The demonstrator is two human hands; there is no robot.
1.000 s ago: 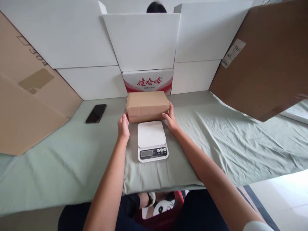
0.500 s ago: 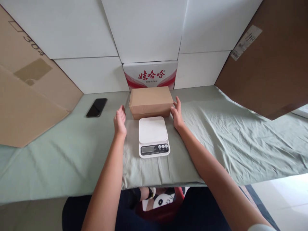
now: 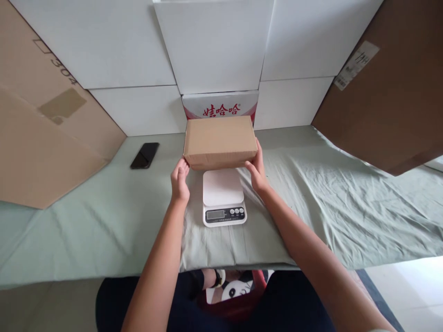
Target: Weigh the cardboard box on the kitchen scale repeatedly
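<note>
Between my two hands is a closed brown cardboard box (image 3: 220, 138), which looks lifted just off the cloth behind the scale. My left hand (image 3: 180, 179) grips its left end near the lower corner, fingers partly hidden under it. At the right end my right hand (image 3: 258, 169) holds it, thumb on the front face and fingers along the side. A white digital kitchen scale (image 3: 223, 189) lies right in front of the box, its display and buttons facing me. I can make out no digits on the display.
A black phone (image 3: 145, 155) lies on the green tablecloth (image 3: 104, 221) to the left. Large cardboard panels (image 3: 55, 115) stand at left and right. White boxes (image 3: 212, 46) and a red-and-white printed carton (image 3: 221, 105) form a wall at the back.
My left hand has closed in on the box's left end. The box has risen a little and come slightly toward me, between both hands. The scale stays where it was.
</note>
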